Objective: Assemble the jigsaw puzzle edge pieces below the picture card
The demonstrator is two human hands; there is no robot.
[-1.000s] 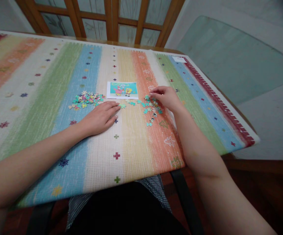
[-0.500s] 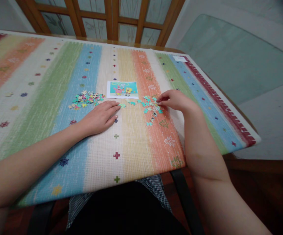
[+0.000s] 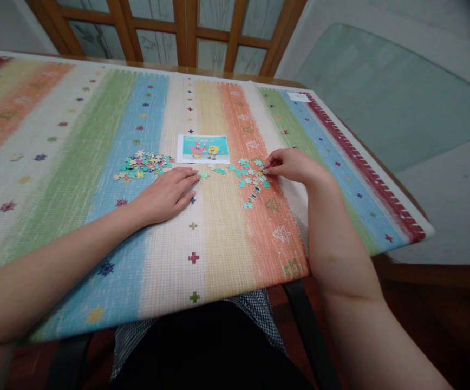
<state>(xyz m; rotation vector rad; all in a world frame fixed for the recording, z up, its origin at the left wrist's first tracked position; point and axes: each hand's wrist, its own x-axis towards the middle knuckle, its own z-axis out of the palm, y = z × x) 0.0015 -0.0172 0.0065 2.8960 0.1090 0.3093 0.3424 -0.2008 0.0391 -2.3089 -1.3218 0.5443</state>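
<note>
My left hand (image 3: 173,194) lies flat on the tablecloth, fingers stretched out. Its fingertips reach to the edge of a pale teal puzzle piece (image 3: 204,176). On the right, my right hand (image 3: 286,165) has thumb and fingers pinched together on a small puzzle piece (image 3: 261,169), mostly covered by the fingertips. Just left of that hand is a loose spread of teal and pale puzzle pieces (image 3: 243,173). Beyond my left hand sits a heaped pile of mixed puzzle pieces (image 3: 141,164). Between the two groups lies a printed picture card (image 3: 204,150) with cartoon figures.
A striped tablecloth (image 3: 227,244) covers the table. Its near edge hangs above my lap, with black chair armrests (image 3: 310,330) below. Wooden doors with glass panes (image 3: 186,32) stand behind the far edge. A small white label (image 3: 299,97) lies at the far right.
My right hand has shifted very slightly to the right, away from the loose pieces, still pinched. The left hand and the pieces stay where they were.
</note>
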